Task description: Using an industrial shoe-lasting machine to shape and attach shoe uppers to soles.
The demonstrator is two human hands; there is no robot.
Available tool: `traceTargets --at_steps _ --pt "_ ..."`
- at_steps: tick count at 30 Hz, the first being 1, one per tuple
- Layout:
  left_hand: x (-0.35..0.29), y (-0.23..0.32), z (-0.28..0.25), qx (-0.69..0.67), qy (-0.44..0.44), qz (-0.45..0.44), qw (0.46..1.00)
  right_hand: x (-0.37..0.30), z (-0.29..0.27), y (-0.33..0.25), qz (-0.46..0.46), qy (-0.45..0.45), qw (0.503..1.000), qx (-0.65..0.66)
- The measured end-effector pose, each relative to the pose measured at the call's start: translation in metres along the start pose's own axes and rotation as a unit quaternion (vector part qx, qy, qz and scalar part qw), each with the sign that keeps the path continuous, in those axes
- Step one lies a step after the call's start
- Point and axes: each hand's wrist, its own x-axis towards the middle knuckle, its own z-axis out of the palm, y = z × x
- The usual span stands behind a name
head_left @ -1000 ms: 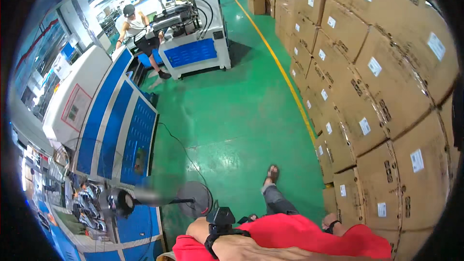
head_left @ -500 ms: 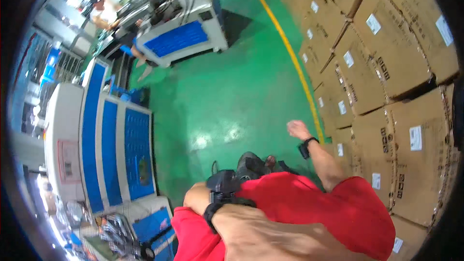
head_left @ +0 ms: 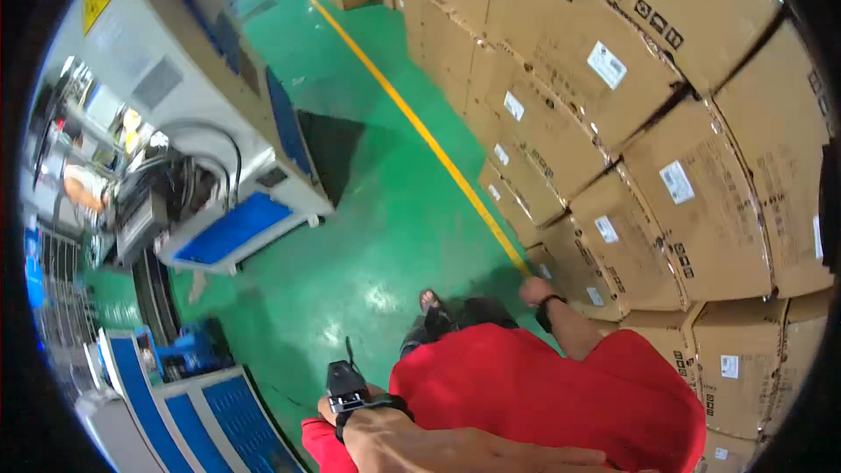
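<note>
My left hand (head_left: 438, 445) is raised close in front of my red shirt (head_left: 526, 377) at the lower edge, its back showing. One finger stretches to the right; the others are cut off or hidden. A black band with a small black device (head_left: 347, 384) sits on that wrist. My right hand (head_left: 533, 291) hangs beside me, loosely curled with nothing visible in it. Around its wrist goes a black band (head_left: 548, 312). Nearest to this hand are stacked brown cardboard cartons (head_left: 574, 267), with white labels and tape; a small gap or contact cannot be told.
A grey machine with a blue panel (head_left: 232, 232) and black hoses stands ahead to the left. Blue-and-white cabinets (head_left: 236, 412) stand near left. A yellow line (head_left: 420, 127) crosses the green floor (head_left: 350, 271) along the carton wall. Another person (head_left: 83, 186) is at far left.
The view has turned and moved forward: the grey machine and cartons now lie nearer. My right hand has dropped lower in view. My left hand stays raised before my chest.
</note>
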Motion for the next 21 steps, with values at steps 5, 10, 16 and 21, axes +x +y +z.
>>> traceTargets --at_steps 5,10,16,21 --pt "0.153 -0.03 -0.106 -0.132 -0.036 -0.045 0.99 0.013 0.07 0.232 0.204 0.054 0.802 0.559" --pt "0.306 -0.125 -0.162 -0.322 -0.182 -0.16 0.915 0.098 0.011 0.093 0.299 0.005 0.932 0.206" --pt "0.485 -0.211 -0.286 -0.331 -0.256 -0.068 0.905 0.387 -0.197 -0.022 0.147 -0.126 0.978 0.073" --pt "0.623 -0.234 -0.373 -0.221 -0.21 -0.042 0.951 0.659 -0.409 -0.139 -0.081 0.168 0.981 0.055"
